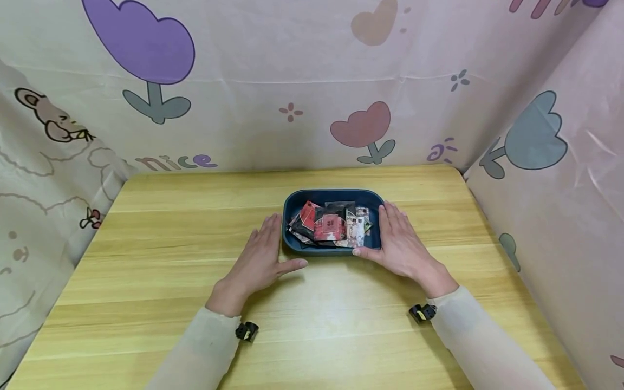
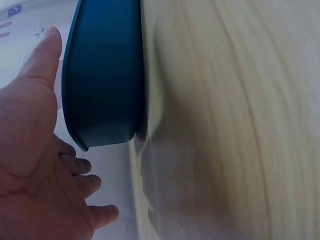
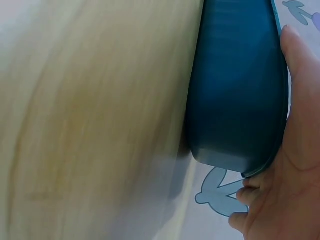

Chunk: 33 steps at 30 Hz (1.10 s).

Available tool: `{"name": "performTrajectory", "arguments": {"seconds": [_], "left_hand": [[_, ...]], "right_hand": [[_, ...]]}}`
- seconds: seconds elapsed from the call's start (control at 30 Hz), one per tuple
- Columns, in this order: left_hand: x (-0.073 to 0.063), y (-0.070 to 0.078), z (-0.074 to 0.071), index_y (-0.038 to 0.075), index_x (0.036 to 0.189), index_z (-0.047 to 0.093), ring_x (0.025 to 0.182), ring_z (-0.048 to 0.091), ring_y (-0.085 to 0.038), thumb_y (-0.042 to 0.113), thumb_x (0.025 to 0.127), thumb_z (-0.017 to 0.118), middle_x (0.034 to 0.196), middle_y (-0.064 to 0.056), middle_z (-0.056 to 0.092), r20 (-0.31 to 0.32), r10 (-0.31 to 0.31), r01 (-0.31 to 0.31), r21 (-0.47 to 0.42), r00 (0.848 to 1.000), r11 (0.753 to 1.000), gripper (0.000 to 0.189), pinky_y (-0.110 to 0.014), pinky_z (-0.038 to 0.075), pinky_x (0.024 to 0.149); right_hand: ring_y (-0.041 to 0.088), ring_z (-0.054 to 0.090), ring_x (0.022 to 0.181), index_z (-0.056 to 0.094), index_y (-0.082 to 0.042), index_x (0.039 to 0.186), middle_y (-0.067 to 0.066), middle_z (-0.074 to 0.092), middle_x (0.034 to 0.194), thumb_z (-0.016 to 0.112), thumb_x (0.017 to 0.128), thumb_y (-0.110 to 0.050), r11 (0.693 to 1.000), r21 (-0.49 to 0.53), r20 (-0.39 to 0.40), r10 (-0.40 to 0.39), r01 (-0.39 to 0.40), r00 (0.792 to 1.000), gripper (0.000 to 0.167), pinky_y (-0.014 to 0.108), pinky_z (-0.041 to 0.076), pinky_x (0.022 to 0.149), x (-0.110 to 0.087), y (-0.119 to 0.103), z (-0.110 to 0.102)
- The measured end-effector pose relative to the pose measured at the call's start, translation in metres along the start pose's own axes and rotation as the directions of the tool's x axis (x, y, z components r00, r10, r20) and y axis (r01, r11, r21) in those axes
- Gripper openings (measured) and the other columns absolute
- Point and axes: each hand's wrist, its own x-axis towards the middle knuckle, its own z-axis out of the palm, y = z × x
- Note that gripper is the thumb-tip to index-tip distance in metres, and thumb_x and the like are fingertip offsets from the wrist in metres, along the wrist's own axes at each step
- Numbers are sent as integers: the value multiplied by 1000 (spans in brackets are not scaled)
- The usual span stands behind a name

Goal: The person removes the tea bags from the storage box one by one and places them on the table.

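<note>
A dark blue rounded box (image 1: 331,252) stands on the wooden table. Inside it lies a loose heap of small flat printed pieces (image 1: 330,227) in red, black and white, possibly packets or cards. My left hand (image 1: 258,254) is beside the box's left end, its fingers straight and the thumb stretched out in front of the box. In the left wrist view a gap shows between that thumb and the box wall (image 2: 105,75). At the right end, my right hand (image 1: 402,244) touches the box with extended fingers, its thumb at the near rim.
The wooden table (image 1: 170,244) runs back to a printed curtain (image 1: 253,97) with flowers and hearts. More printed cloth (image 1: 580,206) hangs along the right side. Each sleeve has a small black wrist camera (image 1: 247,331) at the cuff.
</note>
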Motion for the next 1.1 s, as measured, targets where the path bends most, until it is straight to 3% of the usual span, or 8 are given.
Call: {"name": "performTrajectory", "arguments": {"seconds": [0.5,1.1], "left_hand": [[0,-1,0,4,169,4,165,6,-35,72,90,69,178,-17,7,-5,-15,15,-1,1000,1000,123,-61,9,131],[-15,-21,-10,2,169,7,165,8,-36,69,92,69,177,-18,10,-17,-56,56,-12,998,998,119,-64,10,130]], "right_hand": [[40,-4,164,2,4,167,23,-6,176,53,86,-89,1000,14,39,0,0,999,133,57,4,132,12,-7,-4],[39,-3,164,3,2,168,24,-5,176,51,85,-92,1000,15,45,-24,23,999,134,56,5,133,22,-35,5]]}}
